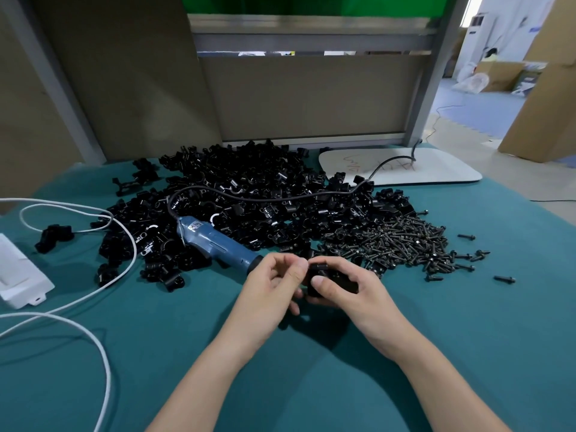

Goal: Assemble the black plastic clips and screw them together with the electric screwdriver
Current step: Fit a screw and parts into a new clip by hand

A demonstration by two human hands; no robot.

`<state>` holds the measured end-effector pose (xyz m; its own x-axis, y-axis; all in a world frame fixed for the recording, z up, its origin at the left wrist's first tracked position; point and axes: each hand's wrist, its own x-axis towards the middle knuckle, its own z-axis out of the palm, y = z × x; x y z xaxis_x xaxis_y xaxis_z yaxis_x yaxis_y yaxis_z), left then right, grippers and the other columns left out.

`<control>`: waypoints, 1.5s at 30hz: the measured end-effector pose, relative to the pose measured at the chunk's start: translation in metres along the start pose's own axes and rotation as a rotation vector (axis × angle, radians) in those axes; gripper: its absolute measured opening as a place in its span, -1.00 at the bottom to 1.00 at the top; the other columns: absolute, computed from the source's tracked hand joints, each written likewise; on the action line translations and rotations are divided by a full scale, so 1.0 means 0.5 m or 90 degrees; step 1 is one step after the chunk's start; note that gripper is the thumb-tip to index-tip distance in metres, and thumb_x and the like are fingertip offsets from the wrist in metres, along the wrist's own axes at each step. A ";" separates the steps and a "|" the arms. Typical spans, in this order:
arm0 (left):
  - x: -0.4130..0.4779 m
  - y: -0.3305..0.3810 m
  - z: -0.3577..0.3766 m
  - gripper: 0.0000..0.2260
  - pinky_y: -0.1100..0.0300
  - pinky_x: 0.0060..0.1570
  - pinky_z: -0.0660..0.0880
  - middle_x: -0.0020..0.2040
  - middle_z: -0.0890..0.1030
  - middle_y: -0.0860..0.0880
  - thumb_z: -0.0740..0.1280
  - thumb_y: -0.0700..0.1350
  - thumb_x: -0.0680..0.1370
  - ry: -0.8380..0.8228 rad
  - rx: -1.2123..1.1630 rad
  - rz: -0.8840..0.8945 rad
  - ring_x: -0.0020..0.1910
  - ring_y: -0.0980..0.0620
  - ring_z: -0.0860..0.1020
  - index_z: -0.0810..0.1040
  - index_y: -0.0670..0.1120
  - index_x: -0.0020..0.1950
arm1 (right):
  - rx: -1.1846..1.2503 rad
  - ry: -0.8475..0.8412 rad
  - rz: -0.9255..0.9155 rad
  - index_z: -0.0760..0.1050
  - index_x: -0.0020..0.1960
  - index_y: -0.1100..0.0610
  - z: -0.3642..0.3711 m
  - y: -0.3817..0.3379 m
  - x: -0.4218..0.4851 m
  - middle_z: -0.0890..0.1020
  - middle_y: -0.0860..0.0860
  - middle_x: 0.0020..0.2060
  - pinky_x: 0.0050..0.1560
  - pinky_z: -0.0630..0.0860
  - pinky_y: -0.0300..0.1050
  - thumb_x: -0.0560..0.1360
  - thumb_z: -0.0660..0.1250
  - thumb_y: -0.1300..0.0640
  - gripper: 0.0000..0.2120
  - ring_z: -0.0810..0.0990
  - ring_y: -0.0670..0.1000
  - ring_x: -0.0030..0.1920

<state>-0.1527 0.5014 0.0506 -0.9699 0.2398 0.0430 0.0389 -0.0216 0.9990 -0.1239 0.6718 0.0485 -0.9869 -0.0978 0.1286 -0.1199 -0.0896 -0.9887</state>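
Note:
Just above the green cloth, both my hands meet on a black plastic clip. My right hand grips the clip with thumb on top. My left hand has curled fingers that pinch the clip's left side; the fingers hide much of the clip. The blue electric screwdriver lies on the table to the left of my hands, its tip toward my left hand. A large heap of black clips fills the middle of the table. A pile of dark screws lies to the right of it.
A white cable loops across the left of the green table, beside a white box at the left edge. The screwdriver's black cord runs over the clip heap toward a white tray. Stray screws lie right. Partition panels stand behind.

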 end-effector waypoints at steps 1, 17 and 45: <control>0.000 0.001 -0.001 -0.78 0.23 -0.36 0.51 -0.29 0.62 0.04 0.34 0.09 0.59 0.007 0.022 -0.012 -0.38 0.08 0.56 0.59 -0.06 -0.02 | -0.003 0.001 0.002 0.67 0.17 -0.01 0.000 0.001 0.000 0.73 0.06 0.07 0.11 0.65 -0.08 0.52 0.45 0.08 -0.77 0.71 0.05 0.11; -0.002 -0.001 -0.007 -0.82 0.29 -0.39 0.44 -0.33 0.61 0.09 0.33 0.01 0.64 -0.010 0.112 0.019 -0.39 0.14 0.52 0.61 -0.06 -0.06 | -0.029 -0.016 0.000 0.67 0.19 -0.02 -0.003 0.004 0.001 0.73 0.07 0.08 0.16 0.65 -0.03 0.57 0.44 0.16 -0.79 0.70 0.10 0.14; -0.001 0.009 0.013 -0.86 0.39 -0.20 0.48 -0.04 0.62 0.20 0.31 -0.04 0.65 0.050 0.200 0.136 -0.21 0.20 0.59 0.53 0.24 0.07 | 0.369 0.227 -0.014 0.63 0.17 0.26 -0.056 -0.011 0.029 0.72 0.24 0.08 -0.05 0.68 -0.12 0.47 0.43 0.15 -0.70 0.74 0.17 0.02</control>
<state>-0.1507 0.5074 0.0552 -0.9470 0.1866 0.2616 0.3020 0.2390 0.9228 -0.1404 0.6987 0.0538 -0.9721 0.2340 0.0162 -0.1606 -0.6137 -0.7730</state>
